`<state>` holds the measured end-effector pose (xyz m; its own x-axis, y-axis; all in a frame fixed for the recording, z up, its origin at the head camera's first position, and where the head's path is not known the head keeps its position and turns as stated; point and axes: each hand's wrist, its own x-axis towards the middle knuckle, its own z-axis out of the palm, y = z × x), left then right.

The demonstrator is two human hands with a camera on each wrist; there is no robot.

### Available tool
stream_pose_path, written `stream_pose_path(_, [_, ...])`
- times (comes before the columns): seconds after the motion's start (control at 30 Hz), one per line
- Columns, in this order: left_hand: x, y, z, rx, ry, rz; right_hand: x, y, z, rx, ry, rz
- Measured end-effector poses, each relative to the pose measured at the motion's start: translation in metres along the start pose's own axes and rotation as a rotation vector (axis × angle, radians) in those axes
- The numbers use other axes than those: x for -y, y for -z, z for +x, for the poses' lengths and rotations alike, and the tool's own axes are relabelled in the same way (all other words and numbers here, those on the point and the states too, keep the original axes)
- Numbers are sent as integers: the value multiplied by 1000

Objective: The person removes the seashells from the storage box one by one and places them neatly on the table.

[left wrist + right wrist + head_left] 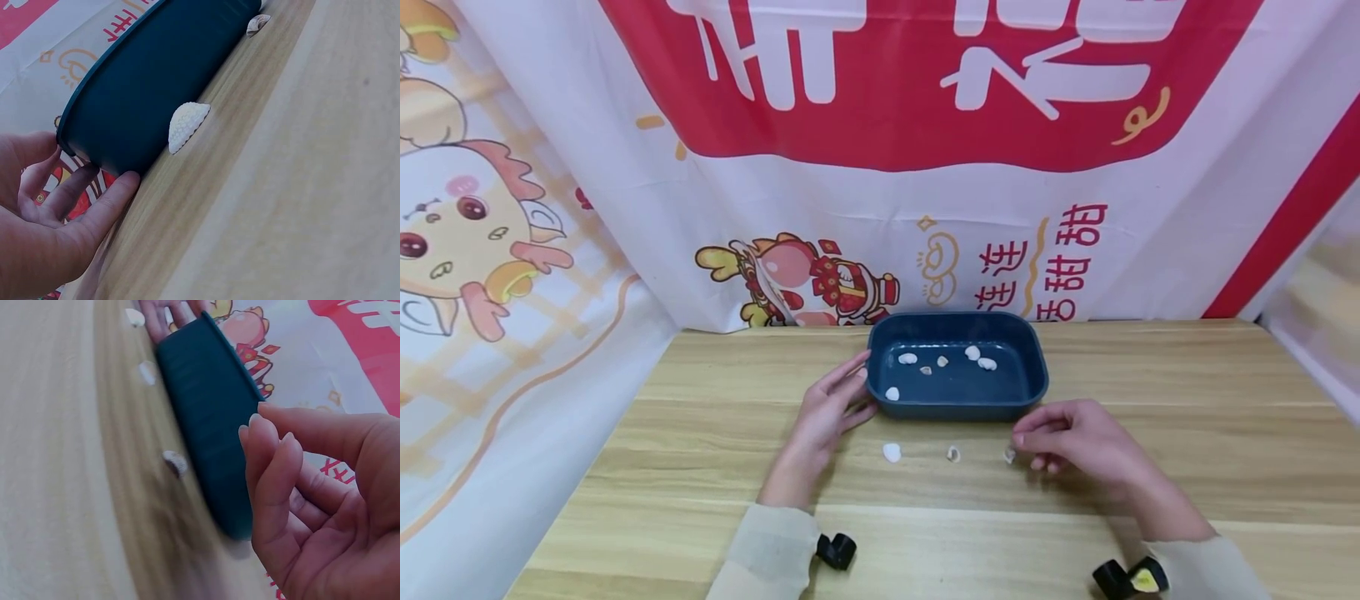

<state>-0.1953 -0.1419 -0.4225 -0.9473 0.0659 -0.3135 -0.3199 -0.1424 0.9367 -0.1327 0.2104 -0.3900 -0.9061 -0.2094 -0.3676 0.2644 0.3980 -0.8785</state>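
A dark blue rectangular tray (958,411) sits against the backdrop, with several small seashells on its floor, among them a white seashell (907,358). My left hand (831,408) rests its extended fingers against the tray's left end, clearly seen in the left wrist view. Before the tray lie three shells in a row: a bumpy white scallop-like shell (187,127), a curved brownish shell (953,454) and a small greyish shell (175,462). My right hand (1075,437) hovers beside the greyish one, fingers curled and tips close together; nothing shows between them (312,481).
The wooden table (700,467) meets a white and red printed cloth (880,192) at its back edge. Another printed cloth (512,375) hangs along the left side. Black devices are worn at both wrists, including the left wrist device (837,552).
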Motion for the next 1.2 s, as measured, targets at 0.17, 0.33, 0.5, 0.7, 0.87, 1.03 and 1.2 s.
stream_pose_path(0.17, [-1,2,0,7,5,-2,15,3,-5,30,43,-11])
stream_pose_path(0.33, [-2,1,2,4,-4,-3,44,-1,-3,11,122,-72])
stream_pose_path(0.5, [-3,0,3,12,-2,-1,77,-11,10,-29,159,-196])
stream_pose_path(0.7, [0,0,2,6,2,-8,98,-32,44,-4,143,-232])
stream_pose_path(0.87, [1,1,1,1,11,-7,100,-51,72,-15,99,-213])
stream_pose_path(1.03, [1,2,1,-1,15,-3,98,-65,92,-20,78,-208])
stream_pose_path(1.2, [1,2,2,8,12,-3,96,-76,107,3,49,-248])
